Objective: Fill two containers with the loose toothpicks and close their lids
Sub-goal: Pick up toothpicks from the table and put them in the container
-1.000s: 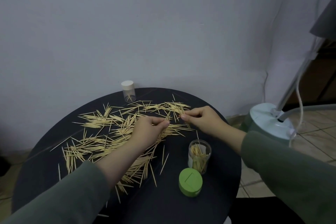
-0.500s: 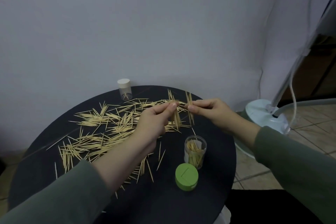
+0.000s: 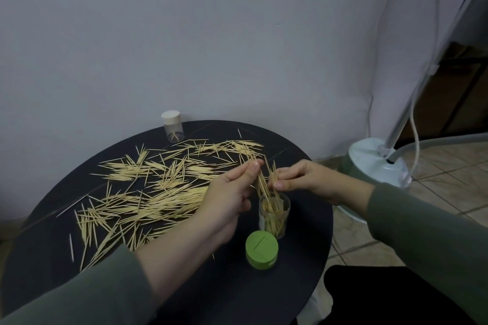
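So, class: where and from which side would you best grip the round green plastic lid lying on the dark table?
Grip the round green plastic lid by its curved side wall, coming from above: it lies flat, its top too broad and smooth to pinch.

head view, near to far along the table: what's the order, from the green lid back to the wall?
green lid → open clear container with toothpicks inside → left hand and right hand holding toothpick bunches above it → scattered toothpicks → white-capped container at the far table edge.
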Tool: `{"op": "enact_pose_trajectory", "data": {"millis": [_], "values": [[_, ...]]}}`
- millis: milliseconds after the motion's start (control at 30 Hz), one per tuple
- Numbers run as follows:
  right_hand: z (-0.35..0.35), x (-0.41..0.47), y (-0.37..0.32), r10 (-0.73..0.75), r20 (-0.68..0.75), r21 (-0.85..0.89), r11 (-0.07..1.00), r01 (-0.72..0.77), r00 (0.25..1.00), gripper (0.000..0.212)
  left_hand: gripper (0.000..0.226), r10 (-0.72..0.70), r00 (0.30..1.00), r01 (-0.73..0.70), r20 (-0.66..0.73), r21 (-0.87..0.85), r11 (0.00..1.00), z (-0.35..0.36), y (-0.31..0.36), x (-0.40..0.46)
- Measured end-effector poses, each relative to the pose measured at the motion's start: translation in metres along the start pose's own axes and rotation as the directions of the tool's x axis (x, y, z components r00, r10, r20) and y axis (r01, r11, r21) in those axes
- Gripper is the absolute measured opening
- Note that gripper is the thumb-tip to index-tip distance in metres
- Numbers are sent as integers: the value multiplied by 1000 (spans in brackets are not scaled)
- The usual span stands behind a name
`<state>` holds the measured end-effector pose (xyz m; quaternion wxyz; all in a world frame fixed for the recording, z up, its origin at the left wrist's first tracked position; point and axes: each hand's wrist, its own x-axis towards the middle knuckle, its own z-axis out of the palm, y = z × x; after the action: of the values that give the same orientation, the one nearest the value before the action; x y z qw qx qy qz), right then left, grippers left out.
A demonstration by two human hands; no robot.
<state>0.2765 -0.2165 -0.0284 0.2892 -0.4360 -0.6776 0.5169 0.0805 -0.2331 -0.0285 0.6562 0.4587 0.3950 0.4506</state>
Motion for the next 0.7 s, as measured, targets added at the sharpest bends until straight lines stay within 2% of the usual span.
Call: {"op": "enact_pose_trajectory", "data": {"millis": [200,367,467,567,633,700], "values": [[-6,-4,4,6,54,-3,1000,-6,999,15,19,-12,1000,12,7,11,1000,3,-1,-5],[-8,-3,4,-10,111,-31,999,13,994,14,20,-6,1000,6,-3,34,999,4,1,-6],[-11,-2,7,-20,98,-47,999,25,995,26,30,17,1000,-18,6,53,998,4,5,-6],[-14,-3,7,-20,111,-68,997,27,994,40,25,9,1000,-11,17,61,998,4,4,-7],[-16,-3,6,23,174,-141,990,1,984,60,19,-3,1000,2,25,52,999,5,3,-9],[-16,-2,4,99,232,-256,966,-37,968,78,22,-3,1000,2,30,42,999,6,4,-9]]}}
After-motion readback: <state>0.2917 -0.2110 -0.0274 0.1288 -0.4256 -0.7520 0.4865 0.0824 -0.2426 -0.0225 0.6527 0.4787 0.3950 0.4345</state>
